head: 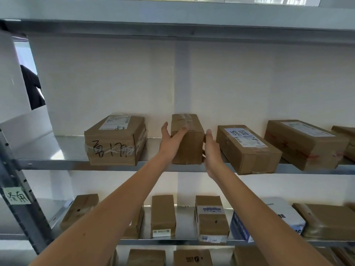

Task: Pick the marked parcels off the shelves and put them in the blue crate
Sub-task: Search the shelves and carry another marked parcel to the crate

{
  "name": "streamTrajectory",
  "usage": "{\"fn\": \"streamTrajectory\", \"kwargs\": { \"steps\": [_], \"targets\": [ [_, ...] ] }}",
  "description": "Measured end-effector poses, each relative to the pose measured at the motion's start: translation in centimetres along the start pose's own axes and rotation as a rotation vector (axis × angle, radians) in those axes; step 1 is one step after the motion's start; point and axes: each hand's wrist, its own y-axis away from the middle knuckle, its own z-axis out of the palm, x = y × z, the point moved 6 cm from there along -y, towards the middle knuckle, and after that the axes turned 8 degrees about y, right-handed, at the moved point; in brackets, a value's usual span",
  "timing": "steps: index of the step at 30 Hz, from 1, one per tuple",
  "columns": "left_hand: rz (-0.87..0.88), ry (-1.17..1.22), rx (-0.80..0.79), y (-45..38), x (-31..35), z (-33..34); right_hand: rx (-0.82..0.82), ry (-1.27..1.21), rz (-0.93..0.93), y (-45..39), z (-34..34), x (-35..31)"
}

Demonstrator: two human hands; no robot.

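While both my arms reach up to the middle shelf (57,148), my left hand (170,143) lies flat against the left face of the small brown box (189,143), fingers straight and angled up over its top edge, and my right hand (212,150) stands just beside its right face, fingers straight, though I cannot tell whether the palm is touching the cardboard. This box stands at the shelf's front edge, between the larger box with black handwriting (115,140) on its left and the long labelled box (247,148) on its right, apart from both. It looks stiff, plain cardboard with clear tape over the top, and being compact it is probably light. Tape would be slick, so I judge the bare side faces the best place to squeeze, palms opposed, low enough to keep it from tipping. No blue crate is in view.
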Motion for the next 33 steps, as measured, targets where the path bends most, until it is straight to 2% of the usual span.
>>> {"fn": "streamTrajectory", "kwargs": {
  "steps": [4,8,12,16,18,22,28,33],
  "targets": [
    [0.062,0.134,-0.013,0.3,0.1,-0.3,0.007,0.081,-0.001,0.1,-0.4,-0.8],
    [0.01,0.289,-0.002,0.7,0.4,-0.1,0.099,0.054,0.091,0.2,-0.8,-1.2],
    [-0.008,0.272,0.06,0.8,0.3,-0.2,0.061,0.051,0.077,-0.2,-0.6,-1.4],
    [0.062,0.046,0.14,0.5,0.9,-1.0,0.081,0.055,-0.002,-0.3,-0.8,-1.4],
    [-0.015,-0.001,0.123,0.3,0.4,-1.3,0.059,0.036,-0.039,0.0,-0.7,-1.2],
    [-0.105,0.0,0.041,0.2,-1.4,-1.2,0.034,0.053,-0.112,0.4,0.1,-0.9],
    [0.115,0.126,0.027,1.1,-0.9,-1.6,0.075,0.167,-0.391,2.0,0.2,-1.4],
    [0.124,0.119,0.056,0.8,-1.2,-1.8,0.072,0.146,-0.404,1.9,0.5,-1.5]
  ]
}}
